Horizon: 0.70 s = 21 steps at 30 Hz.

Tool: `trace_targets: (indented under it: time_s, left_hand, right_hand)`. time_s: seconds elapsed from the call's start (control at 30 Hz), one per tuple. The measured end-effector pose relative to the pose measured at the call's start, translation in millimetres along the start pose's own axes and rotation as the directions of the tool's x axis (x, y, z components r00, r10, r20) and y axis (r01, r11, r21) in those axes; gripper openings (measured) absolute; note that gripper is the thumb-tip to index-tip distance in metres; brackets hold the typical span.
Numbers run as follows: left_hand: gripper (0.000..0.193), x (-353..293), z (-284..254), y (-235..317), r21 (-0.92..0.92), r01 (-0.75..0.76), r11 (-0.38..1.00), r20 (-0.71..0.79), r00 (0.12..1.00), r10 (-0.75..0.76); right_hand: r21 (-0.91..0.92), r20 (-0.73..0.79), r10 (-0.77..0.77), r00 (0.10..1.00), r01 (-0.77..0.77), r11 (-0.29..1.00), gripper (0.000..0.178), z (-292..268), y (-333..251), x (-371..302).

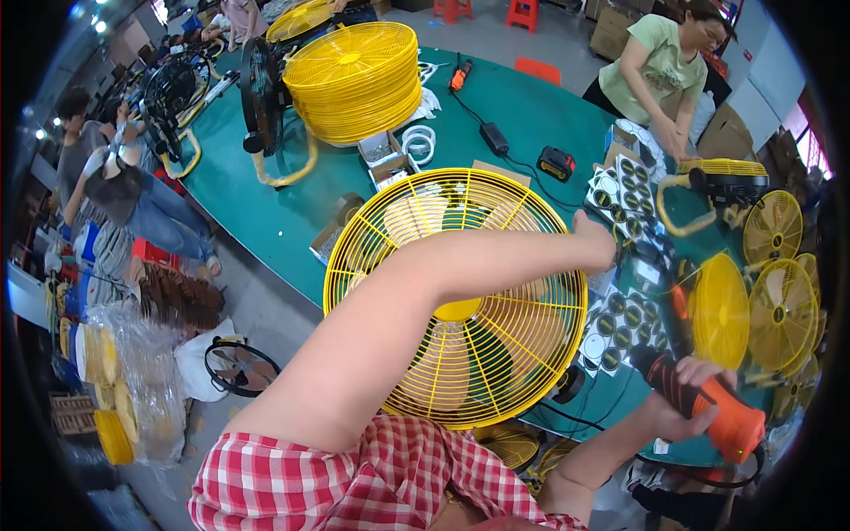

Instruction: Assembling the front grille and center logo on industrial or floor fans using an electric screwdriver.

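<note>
A round yellow fan guard (pixel 459 310) with fan blades behind it stands in front of me at the table's near edge. My left arm stretches across its front to the right. At the end of that arm, my left hand (pixel 595 242) is beside the sheets of round black-and-white stickers (pixel 630 190); its fingers are mostly hidden, so I cannot tell what they hold. Low on the right, my right hand (pixel 695 403) is wrapped round an orange-and-black power drill (pixel 735 427), away from the fan.
On the green table (pixel 522 102) are a tall stack of yellow guards (pixel 354 88), a battery (pixel 556 164), a cord with a black adapter (pixel 492 137) and small parts boxes (pixel 382 155). Yellow fans (pixel 784 314) crowd the right side. A co-worker (pixel 660 75) works across the table.
</note>
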<state>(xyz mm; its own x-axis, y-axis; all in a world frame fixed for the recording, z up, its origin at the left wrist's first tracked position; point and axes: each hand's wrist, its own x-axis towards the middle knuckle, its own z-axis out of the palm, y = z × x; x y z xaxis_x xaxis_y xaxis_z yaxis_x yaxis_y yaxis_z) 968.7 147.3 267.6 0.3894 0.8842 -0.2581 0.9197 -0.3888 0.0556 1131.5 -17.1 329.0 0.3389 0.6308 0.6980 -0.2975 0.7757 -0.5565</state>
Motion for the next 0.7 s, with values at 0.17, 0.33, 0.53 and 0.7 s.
trace_targets:
  time_s: [0.17, 0.33, 0.53, 0.7]
  left_hand:
    - [0.028, -2, -4, 2, -0.099, 0.005, 0.995, 0.038, 0.999, -0.001]
    - [0.035, -5, -3, -2, -0.001, 0.006, 1.000, 0.065, 0.998, -0.006]
    - [0.032, -2, -6, -13, -0.133, 0.004, 0.991, 0.064, 0.998, 0.005]
    - [0.027, 13, -6, -36, -0.166, 0.006, 0.986, 0.214, 0.976, 0.031]
  right_hand:
    - [0.038, -0.011, 0.051, 0.999, -0.051, 0.998, 0.049, 0, -25, -7]
    - [0.026, -0.058, 0.017, 0.998, -0.016, 1.000, 0.048, 2, -37, -17]
    - [0.018, -0.097, 0.035, 0.995, -0.033, 0.999, 0.050, -3, -29, -21]
    - [0.174, -0.132, 0.037, 0.991, -0.014, 0.985, 0.050, -2, 31, -3]
